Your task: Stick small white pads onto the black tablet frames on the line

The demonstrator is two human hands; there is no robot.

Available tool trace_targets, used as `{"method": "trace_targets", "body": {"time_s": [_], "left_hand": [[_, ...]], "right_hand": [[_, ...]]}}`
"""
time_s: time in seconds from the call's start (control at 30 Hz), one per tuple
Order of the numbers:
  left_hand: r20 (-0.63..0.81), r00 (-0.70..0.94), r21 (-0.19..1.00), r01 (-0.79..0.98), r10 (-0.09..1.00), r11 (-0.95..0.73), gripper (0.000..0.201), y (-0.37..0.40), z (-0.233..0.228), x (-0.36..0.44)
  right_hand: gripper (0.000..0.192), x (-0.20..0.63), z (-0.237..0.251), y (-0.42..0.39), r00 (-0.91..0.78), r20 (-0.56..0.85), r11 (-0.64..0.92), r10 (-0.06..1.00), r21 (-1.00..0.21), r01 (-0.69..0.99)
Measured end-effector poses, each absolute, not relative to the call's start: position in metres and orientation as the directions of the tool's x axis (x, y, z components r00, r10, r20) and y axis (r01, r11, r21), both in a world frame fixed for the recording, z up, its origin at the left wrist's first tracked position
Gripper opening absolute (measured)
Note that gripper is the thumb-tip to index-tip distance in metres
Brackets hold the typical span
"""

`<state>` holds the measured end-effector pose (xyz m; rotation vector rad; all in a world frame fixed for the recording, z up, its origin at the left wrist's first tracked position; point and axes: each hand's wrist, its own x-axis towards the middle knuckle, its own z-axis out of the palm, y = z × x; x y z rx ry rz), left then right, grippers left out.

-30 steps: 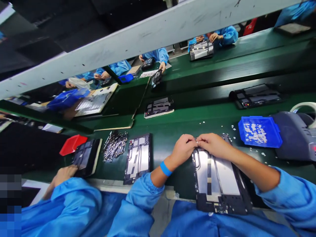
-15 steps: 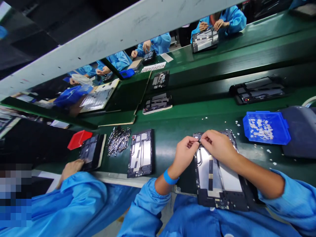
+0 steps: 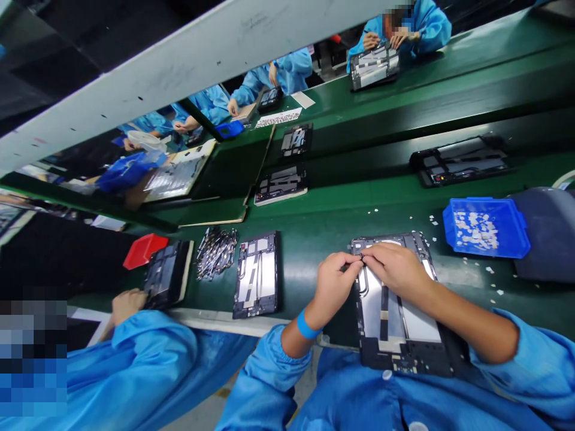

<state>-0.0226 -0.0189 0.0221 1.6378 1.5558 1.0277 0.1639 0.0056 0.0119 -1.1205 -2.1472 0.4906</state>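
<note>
Tablet frame (image 3: 399, 311) is lying flat on the green counter (image 3: 323, 230), right at the near edge in front of the person, with its open back facing up so you can see the silver plates and a black strip down the middle. Both hands meet over its upper left corner. Left hand (image 3: 335, 281) has thumb and forefinger pinched together on something tiny and dark at that corner, too small to say what it is. Right hand (image 3: 395, 269) rests across the top of the frame with its fingers pinched shut against the same spot, touching the left fingertips. A blue wristband (image 3: 306, 325) sits on the left wrist.

Off to the right there's a blue tray (image 3: 485, 227) with little white bits in it, and more white bits scattered on the counter around it. Just left of the hands lies a second, smaller frame (image 3: 257, 274), then a heap of thin metal pieces (image 3: 215, 252), then another frame (image 3: 165, 275) with a co-worker's hand (image 3: 127, 304) at its near corner and a red tray (image 3: 144, 250) behind it. More frames sit further back on the counter, where other people in blue coats are working.
</note>
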Motion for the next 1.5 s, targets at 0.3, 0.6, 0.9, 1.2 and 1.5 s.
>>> {"method": "trace_targets", "body": {"time_s": [0.3, 0.6, 0.9, 1.2, 1.5], "left_hand": [[0.088, -0.035, 0.888, 0.456, 0.996, -0.062, 0.008, -0.019, 0.021, -0.019], [-0.028, -0.048, 0.945, 0.325, 0.998, 0.042, 0.01, -0.015, 0.027, -0.014], [0.03, -0.016, 0.925, 0.379, 0.999, -0.022, 0.008, -0.017, 0.022, -0.012], [-0.145, -0.056, 0.984, 0.099, 0.988, 0.15, 0.011, 0.001, 0.013, -0.019], [-0.106, -0.109, 0.987, 0.11, 0.988, 0.118, 0.012, -0.002, 0.008, -0.013]], "right_hand": [[0.02, 0.155, 0.023, 0.005, -0.284, 0.35, 0.437, 0.893, -0.52, 0.734], [0.018, 0.17, 0.021, 0.001, -0.242, 0.343, 0.41, 0.908, -0.599, 0.688], [0.021, 0.153, 0.024, 0.005, -0.29, 0.374, 0.461, 0.881, -0.534, 0.709], [0.023, 0.304, 0.049, 0.019, 0.257, 0.022, -0.253, 0.966, -0.116, 0.961], [0.019, 0.178, 0.035, -0.008, -0.311, 0.212, 0.376, 0.927, -0.564, 0.736]]}}
